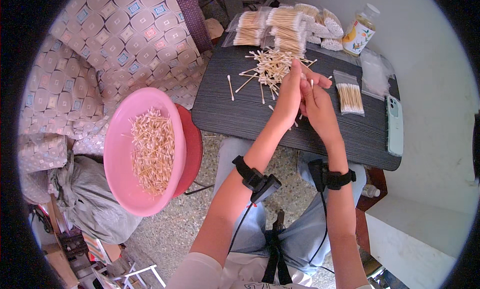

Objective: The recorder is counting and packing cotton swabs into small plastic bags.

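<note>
My left hand [290, 91] and my right hand [318, 105] are pressed together above the near side of the dark table. Their fingers close around cotton swabs, mostly hidden between the palms. One white swab tip [312, 82] pokes up by my right thumb, and a few more tips show beneath the hands. Just beyond my left hand spreads a loose heap of cotton swabs [271, 66] with wooden sticks and white ends. To the right of my hands lies a clear zip bag filled with a row of swabs [350, 98].
Filled swab bags [286, 26] are stacked along the table's [215, 104] far edge, beside a clear bottle [359, 31]. Empty clear bags [375, 76] and a pale phone [394, 125] lie at the right. A pink basin [117, 164] of swabs rests on a red stool [192, 154] at left.
</note>
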Action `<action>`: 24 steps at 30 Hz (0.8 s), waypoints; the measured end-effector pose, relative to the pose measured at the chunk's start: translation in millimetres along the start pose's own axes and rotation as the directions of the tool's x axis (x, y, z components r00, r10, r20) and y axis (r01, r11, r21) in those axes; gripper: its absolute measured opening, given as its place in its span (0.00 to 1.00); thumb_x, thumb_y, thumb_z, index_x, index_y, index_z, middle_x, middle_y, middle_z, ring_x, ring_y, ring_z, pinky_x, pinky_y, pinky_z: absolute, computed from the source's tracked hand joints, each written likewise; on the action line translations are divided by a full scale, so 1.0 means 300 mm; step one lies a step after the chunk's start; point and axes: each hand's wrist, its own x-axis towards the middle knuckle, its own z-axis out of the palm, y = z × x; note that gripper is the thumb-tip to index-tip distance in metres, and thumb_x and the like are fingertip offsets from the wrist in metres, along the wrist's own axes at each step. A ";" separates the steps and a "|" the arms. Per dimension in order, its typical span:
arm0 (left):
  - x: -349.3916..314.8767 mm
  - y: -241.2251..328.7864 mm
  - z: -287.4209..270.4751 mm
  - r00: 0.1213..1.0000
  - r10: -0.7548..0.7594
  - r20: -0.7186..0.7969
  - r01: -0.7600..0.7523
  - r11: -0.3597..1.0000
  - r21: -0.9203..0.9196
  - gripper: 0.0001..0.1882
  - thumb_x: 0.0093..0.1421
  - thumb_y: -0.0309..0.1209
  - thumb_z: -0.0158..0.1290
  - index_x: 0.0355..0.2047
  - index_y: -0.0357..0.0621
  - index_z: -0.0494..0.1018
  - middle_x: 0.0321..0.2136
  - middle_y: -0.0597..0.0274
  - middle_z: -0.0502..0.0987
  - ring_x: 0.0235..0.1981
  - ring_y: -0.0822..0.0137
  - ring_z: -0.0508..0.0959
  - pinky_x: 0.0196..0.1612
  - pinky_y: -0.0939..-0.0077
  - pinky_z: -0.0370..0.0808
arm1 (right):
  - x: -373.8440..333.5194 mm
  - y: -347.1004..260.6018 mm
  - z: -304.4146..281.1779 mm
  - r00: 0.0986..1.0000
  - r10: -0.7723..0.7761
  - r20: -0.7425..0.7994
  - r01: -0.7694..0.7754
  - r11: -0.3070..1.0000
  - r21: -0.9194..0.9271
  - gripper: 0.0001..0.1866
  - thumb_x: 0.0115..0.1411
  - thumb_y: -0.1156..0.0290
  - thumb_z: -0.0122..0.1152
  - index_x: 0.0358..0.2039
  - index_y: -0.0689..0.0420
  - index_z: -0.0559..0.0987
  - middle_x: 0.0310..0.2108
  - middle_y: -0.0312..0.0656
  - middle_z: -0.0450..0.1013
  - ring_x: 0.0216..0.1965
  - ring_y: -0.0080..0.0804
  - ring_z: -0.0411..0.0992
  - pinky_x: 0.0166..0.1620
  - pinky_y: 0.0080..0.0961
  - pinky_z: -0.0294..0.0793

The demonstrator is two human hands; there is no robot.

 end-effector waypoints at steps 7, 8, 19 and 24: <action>-0.005 0.022 0.007 1.000 0.024 0.021 -0.023 1.000 -0.003 0.22 0.64 0.41 0.33 0.44 0.34 0.66 0.34 0.48 0.76 0.33 0.62 0.76 0.38 0.73 0.74 | -0.002 -0.034 -0.008 0.996 0.002 0.092 -0.038 0.924 0.382 0.18 0.65 0.57 0.42 0.26 0.58 0.69 0.16 0.27 0.60 0.16 0.12 0.55 0.18 0.12 0.52; -0.004 0.025 0.005 1.000 0.023 0.021 -0.023 1.000 -0.003 0.22 0.64 0.41 0.33 0.44 0.34 0.66 0.34 0.48 0.76 0.33 0.62 0.76 0.38 0.73 0.74 | -0.002 -0.038 -0.016 0.989 0.026 0.147 -0.088 0.897 0.434 0.18 0.65 0.57 0.42 0.26 0.57 0.69 0.16 0.26 0.59 0.17 0.10 0.54 0.18 0.11 0.50; -0.006 -0.040 -0.001 0.995 -0.094 0.014 0.090 0.976 0.199 0.23 0.65 0.44 0.36 0.41 0.34 0.68 0.34 0.52 0.76 0.36 0.67 0.76 0.40 0.73 0.73 | -0.011 -0.062 -0.022 0.968 -0.237 -0.086 0.233 0.971 -0.053 0.23 0.61 0.76 0.44 0.57 0.58 0.55 0.44 0.48 0.64 0.45 0.34 0.66 0.52 0.27 0.59; -0.007 -0.004 -0.030 0.996 -0.064 -0.062 0.077 0.972 0.223 0.24 0.66 0.46 0.33 0.31 0.36 0.68 0.31 0.53 0.76 0.35 0.69 0.75 0.38 0.75 0.72 | -0.014 -0.063 -0.031 0.977 -0.195 0.082 0.177 0.966 0.190 0.30 0.60 0.79 0.43 0.61 0.55 0.48 0.49 0.47 0.63 0.50 0.34 0.64 0.56 0.26 0.55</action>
